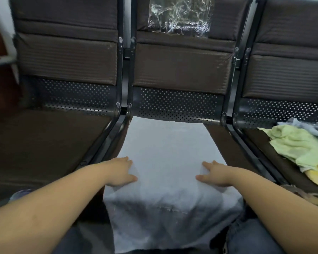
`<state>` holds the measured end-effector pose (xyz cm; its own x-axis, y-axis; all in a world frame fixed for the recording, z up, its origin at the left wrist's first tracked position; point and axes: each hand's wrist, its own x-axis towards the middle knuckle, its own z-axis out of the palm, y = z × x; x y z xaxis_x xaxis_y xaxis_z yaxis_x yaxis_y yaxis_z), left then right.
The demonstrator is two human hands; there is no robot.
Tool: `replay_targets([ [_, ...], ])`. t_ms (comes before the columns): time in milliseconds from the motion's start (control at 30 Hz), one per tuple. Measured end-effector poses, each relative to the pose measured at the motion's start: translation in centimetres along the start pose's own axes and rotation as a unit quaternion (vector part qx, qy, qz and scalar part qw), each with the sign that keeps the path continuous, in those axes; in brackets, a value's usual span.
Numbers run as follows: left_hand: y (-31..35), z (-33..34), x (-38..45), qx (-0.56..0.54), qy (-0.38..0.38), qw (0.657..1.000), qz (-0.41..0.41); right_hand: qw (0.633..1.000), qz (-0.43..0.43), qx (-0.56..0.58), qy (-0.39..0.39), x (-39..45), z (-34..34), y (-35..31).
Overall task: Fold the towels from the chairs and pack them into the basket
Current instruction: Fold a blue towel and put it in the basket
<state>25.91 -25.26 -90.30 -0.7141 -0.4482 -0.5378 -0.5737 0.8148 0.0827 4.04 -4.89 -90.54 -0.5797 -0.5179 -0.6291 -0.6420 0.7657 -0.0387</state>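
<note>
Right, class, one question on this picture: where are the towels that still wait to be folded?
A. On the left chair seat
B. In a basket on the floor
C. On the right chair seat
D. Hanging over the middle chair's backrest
C: the crumpled pale green and yellow towels lie heaped on the right chair seat, while both hands rest on the white towel spread on the middle seat.

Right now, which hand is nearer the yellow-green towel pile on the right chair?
Right. The right hand presses the white towel's right edge, on the side toward the towel pile. The left hand rests on the towel's left edge, farther away.
</note>
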Motion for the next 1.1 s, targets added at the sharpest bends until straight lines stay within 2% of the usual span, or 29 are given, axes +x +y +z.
replay_targets([
  [100,-1.4,0.1,-1.6,-0.014,0.047,0.997,-0.059,0.998,0.044,0.008,0.049,-1.4,-0.3,1.7],
  [200,-2.0,0.7,-2.6,-0.098,0.090,0.984,-0.120,0.988,0.100,0.038,0.112,-2.0,-0.4,2.6],
  [267,-1.8,1.1,-3.0,-0.151,0.104,0.972,-0.147,0.985,0.132,0.047,0.100,-2.8,-0.5,2.4],
  [367,-1.1,1.7,-3.1,-0.221,0.108,0.955,-0.163,0.986,0.144,0.072,0.041,-3.6,-0.5,2.0],
  [467,-0.6,1.7,-3.2,-0.259,0.127,0.946,-0.147,0.975,0.120,0.177,0.051,-4.0,-0.3,2.1],
  [600,-1.8,1.2,-2.7,-0.407,0.188,0.888,-0.101,0.908,0.086,0.383,0.145,-4.2,-0.2,3.1],
  [733,-3.5,0.8,-3.5,-0.528,0.204,0.822,-0.055,0.871,0.019,0.456,0.182,-4.7,-0.5,4.6],
  [800,-3.8,0.5,-4.3,-0.558,0.180,0.810,-0.013,0.860,-0.012,0.472,0.192,-5.0,-0.8,5.4],
  [967,-4.5,0.5,-5.6,-0.520,0.148,0.841,0.010,0.903,-0.091,0.408,0.102,-6.2,-0.8,6.3],
  [1100,-4.3,0.5,-5.6,-0.390,0.175,0.904,-0.006,0.961,-0.079,0.242,0.109,-6.9,-0.9,6.3],
])
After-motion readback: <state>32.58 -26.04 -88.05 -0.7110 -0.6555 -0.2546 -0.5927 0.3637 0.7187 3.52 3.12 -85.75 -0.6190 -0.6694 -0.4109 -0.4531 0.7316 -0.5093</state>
